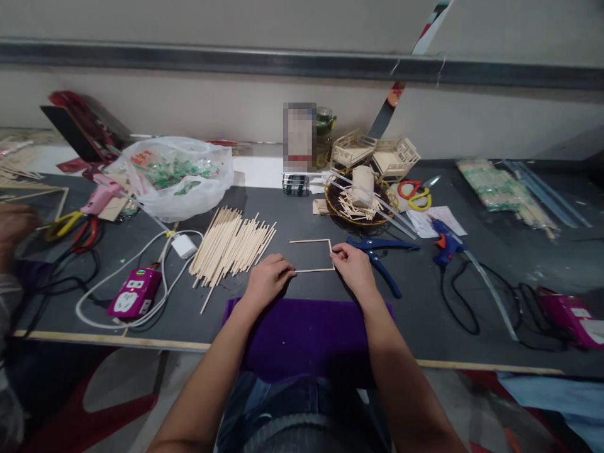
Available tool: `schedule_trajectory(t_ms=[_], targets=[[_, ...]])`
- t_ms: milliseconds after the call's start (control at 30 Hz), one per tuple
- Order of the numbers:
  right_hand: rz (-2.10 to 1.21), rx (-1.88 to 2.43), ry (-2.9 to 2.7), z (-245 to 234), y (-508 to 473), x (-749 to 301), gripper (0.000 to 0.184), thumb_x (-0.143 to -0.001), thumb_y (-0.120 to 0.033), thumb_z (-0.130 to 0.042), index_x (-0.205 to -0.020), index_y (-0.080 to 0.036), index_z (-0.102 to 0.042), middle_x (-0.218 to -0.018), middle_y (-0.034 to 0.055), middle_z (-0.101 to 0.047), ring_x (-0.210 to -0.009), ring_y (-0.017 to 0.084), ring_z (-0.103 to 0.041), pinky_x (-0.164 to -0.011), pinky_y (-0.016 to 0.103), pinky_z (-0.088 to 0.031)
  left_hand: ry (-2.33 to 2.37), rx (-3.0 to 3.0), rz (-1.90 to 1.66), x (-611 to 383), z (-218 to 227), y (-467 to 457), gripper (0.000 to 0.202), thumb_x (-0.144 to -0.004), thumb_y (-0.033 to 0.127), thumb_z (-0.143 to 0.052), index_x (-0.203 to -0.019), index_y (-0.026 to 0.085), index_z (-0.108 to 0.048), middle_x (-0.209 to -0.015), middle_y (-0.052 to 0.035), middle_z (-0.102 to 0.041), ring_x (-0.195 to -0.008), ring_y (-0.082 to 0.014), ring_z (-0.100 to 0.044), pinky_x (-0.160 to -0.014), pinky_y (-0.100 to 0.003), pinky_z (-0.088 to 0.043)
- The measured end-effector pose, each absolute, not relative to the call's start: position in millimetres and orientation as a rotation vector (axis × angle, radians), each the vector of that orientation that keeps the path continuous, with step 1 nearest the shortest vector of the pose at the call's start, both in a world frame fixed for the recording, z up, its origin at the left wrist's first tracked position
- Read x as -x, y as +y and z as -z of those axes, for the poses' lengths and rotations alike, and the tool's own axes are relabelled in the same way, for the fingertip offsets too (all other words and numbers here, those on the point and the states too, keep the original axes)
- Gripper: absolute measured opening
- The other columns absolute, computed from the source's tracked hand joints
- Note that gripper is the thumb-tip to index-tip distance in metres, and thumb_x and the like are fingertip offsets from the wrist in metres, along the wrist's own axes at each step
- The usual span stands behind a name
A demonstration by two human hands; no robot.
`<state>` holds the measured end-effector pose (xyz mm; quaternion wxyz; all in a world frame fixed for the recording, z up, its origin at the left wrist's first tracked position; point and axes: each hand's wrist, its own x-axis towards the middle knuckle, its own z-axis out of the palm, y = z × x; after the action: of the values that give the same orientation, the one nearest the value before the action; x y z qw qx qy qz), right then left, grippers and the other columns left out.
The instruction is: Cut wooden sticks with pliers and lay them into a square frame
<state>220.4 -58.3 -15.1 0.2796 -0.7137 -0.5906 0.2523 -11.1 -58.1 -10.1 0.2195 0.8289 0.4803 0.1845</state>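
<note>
Three thin wooden sticks lie on the dark table as a three-sided frame, with its gap toward the left. My left hand [270,278] pinches the left end of the lower stick [314,271]. At the right side, the fingertips of my right hand [353,265] close on the short stick [329,245] near the lower corner. The upper stick [309,241] lies flat, touched by neither hand. Left of the frame is a loose pile of wooden sticks [229,242]. Blue cutting pliers [384,243] lie just beyond my right hand.
A basket [334,211] holds short sticks and a roll. Small wooden models [396,157], scissors [415,196] and a blue glue gun [446,242] are at right. A plastic bag [189,198], pink glue gun [104,195] and corded power strip [134,292] are left, near another person's hand [16,226].
</note>
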Motion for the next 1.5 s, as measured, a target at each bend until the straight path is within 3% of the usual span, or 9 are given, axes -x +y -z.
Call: schedule_trajectory(t_ms=[500,867,1100,1300,1500], targets=[[-0.682,1.913,-1.579,16.0,-58.2,-221.4,0.019,-0.075,-0.030,-0.055,-0.084,-0.021,-0.070,-0.062,0.0003,-0.061,-0.058,0.015,-0.056,-0.058,0.025,-0.038,1.311,-2.268,-0.547,11.0,10.1,-58.4,0.017,-0.090,0.029,-0.056,-0.082,0.021,-0.068,-0.081,-0.0032,-0.062,-0.082,-0.0161,-0.058,-0.072,-0.027,-0.043],[-0.777,1.773,-1.361,13.6,-59.3,-222.8,0.025,-0.073,-0.036,-0.055,-0.080,-0.017,-0.069,-0.061,0.0006,-0.061,-0.054,0.014,-0.054,-0.056,0.025,-0.041,1.530,-1.990,-0.885,29.1,13.8,-52.7,0.018,-0.090,0.028,-0.053,-0.086,0.020,-0.068,-0.082,-0.0032,-0.065,-0.080,-0.0168,-0.059,-0.075,-0.029,-0.045],[-0.662,1.662,-1.254,9.8,-60.1,-219.6,0.026,-0.074,-0.041,-0.055,-0.073,-0.018,-0.067,-0.062,0.0011,-0.063,-0.057,0.014,-0.055,-0.057,0.024,-0.044,2.245,-2.130,-0.427,41.3,0.7,-52.9,0.022,-0.089,0.034,-0.052,-0.082,0.019,-0.066,-0.087,-0.0095,-0.063,-0.092,-0.0276,-0.053,-0.077,-0.037,-0.041],[-0.654,1.670,-1.291,11.9,-60.5,-220.0,0.024,-0.075,-0.039,-0.055,-0.074,-0.018,-0.066,-0.062,0.0008,-0.062,-0.056,0.013,-0.054,-0.056,0.024,-0.043,2.245,-2.166,-0.239,40.0,-4.2,-52.6,0.022,-0.091,0.034,-0.049,-0.086,0.020,-0.066,-0.091,-0.0085,-0.064,-0.093,-0.0253,-0.055,-0.073,-0.034,-0.040],[-0.673,1.661,-1.313,11.6,-61.7,-219.6,0.024,-0.076,-0.039,-0.054,-0.075,-0.018,-0.066,-0.062,0.0001,-0.060,-0.056,0.013,-0.054,-0.056,0.024,-0.042,2.124,-2.156,-0.296,35.8,-7.4,-52.5,0.021,-0.092,0.035,-0.051,-0.087,0.021,-0.065,-0.092,-0.0054,-0.065,-0.093,-0.0214,-0.057,-0.075,-0.031,-0.041]])
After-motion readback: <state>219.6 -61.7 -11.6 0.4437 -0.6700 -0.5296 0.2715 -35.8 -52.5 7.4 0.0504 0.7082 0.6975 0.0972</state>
